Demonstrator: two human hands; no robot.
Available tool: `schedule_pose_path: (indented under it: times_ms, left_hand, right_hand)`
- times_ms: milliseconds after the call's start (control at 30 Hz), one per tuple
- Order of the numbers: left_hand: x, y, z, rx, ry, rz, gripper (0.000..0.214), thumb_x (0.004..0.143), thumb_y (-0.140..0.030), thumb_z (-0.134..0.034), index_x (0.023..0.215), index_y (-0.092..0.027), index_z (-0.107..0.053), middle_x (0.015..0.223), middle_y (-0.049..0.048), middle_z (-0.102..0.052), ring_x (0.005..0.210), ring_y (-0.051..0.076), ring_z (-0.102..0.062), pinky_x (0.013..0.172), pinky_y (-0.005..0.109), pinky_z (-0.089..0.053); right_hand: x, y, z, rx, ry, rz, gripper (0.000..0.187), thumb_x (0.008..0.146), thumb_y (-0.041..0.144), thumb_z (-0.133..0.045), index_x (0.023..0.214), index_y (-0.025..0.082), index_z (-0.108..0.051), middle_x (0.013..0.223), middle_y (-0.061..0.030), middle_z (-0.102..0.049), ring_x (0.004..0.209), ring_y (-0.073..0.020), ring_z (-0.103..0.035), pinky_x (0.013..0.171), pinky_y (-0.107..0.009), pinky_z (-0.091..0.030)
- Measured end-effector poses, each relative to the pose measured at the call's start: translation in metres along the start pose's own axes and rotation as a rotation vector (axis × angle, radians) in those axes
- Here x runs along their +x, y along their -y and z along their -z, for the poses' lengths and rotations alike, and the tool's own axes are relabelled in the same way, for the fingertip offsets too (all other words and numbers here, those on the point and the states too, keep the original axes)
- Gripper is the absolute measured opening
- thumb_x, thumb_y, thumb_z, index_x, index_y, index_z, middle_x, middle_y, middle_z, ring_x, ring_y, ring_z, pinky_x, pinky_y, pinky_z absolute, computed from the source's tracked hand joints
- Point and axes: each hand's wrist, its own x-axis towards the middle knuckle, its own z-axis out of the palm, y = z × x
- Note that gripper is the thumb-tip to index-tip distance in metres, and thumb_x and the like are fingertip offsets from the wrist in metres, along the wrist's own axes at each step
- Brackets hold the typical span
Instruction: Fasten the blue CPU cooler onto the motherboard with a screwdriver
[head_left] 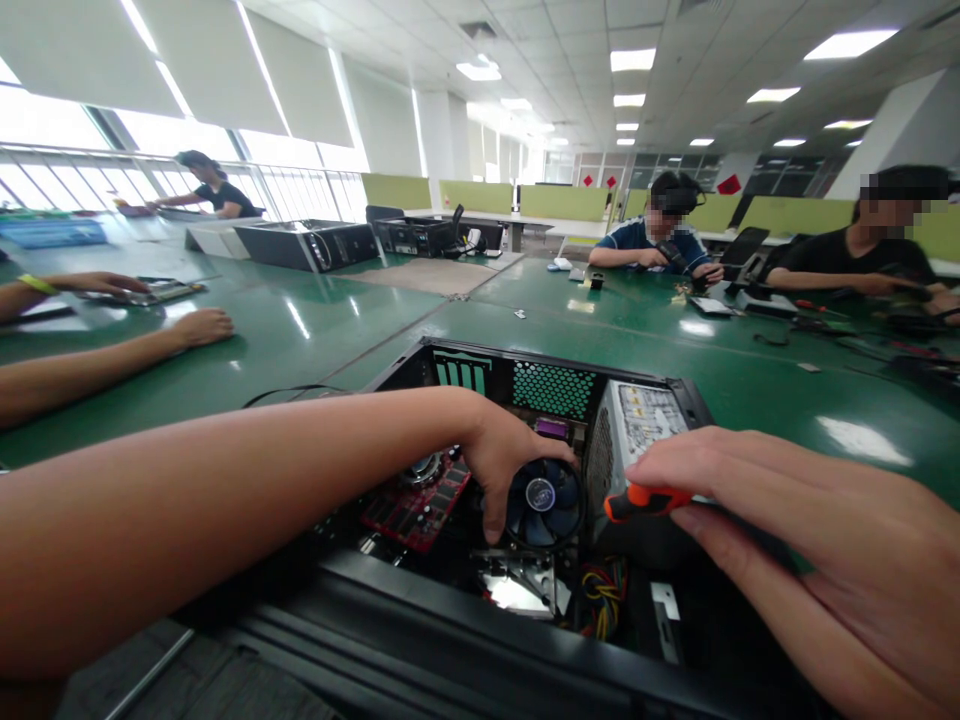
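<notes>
An open black computer case [420, 620] lies in front of me on the green table. Inside it, my left hand [510, 455] grips a round black CPU cooler fan [541, 505], thumb on its near left side and fingers over the far rim. Over the case's right part, my right hand [757, 500] is closed around an orange and black screwdriver handle [646, 500]; its shaft is not visible. A red circuit card [416, 510] sits left of the fan. The metal power supply [649, 410] fills the far right corner, with coloured cables [604, 595] nearer to me.
At the left, another person's arms [127, 350] rest on the table [300, 330] near a flat device [154, 290]. More black computer cases [315, 245] stand farther back. Two people [660, 235] work across the table at the right, among tools and parts.
</notes>
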Motion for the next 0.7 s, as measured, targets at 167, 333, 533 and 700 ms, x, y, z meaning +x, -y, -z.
schedule_pose_path:
  times_ms: [167,333,533,700]
  left_hand:
    - [0.0003,-0.0004,0.0001,-0.007,0.009,-0.013,0.139,0.049,-0.038,-0.101,0.175,-0.023,-0.047,0.175,0.0154,-0.064,0.157,0.039,-0.066,0.134,0.044,-0.051]
    - [-0.0013,-0.0016,0.0005,0.003,0.008,0.0,0.144,0.048,-0.037,-0.101,0.178,-0.023,-0.043,0.177,0.0162,-0.062,0.16,0.039,-0.063,0.135,0.045,-0.049]
    - [-0.0022,-0.0031,0.0008,0.0,0.001,-0.002,0.138,0.048,-0.037,-0.101,0.174,-0.022,-0.048,0.175,0.0162,-0.064,0.158,0.039,-0.065,0.134,0.044,-0.05]
    - [-0.0009,-0.0025,0.0017,0.003,0.002,-0.006,0.136,0.048,-0.036,-0.102,0.173,-0.025,-0.048,0.175,0.0155,-0.065,0.157,0.04,-0.066,0.133,0.048,-0.051]
  right_hand:
    - [0.0037,-0.0006,-0.0017,0.001,-0.002,-0.003,0.028,0.104,0.041,-0.081,0.131,0.035,-0.088,0.112,-0.0063,-0.092,0.109,-0.0377,-0.09,0.092,-0.048,-0.076]
    - [0.006,0.0005,-0.0039,0.005,-0.001,-0.005,0.027,0.105,0.042,-0.081,0.13,0.035,-0.088,0.111,-0.0065,-0.092,0.108,-0.0374,-0.09,0.091,-0.047,-0.076]
    - [0.0078,0.0019,-0.0018,0.007,-0.004,-0.005,0.026,0.105,0.043,-0.082,0.129,0.035,-0.088,0.11,-0.0066,-0.092,0.107,-0.0372,-0.09,0.09,-0.047,-0.076]
    - [0.0078,0.0039,-0.0006,0.007,-0.009,-0.005,0.025,0.105,0.044,-0.082,0.128,0.035,-0.088,0.11,-0.0068,-0.092,0.107,-0.037,-0.09,0.089,-0.046,-0.076]
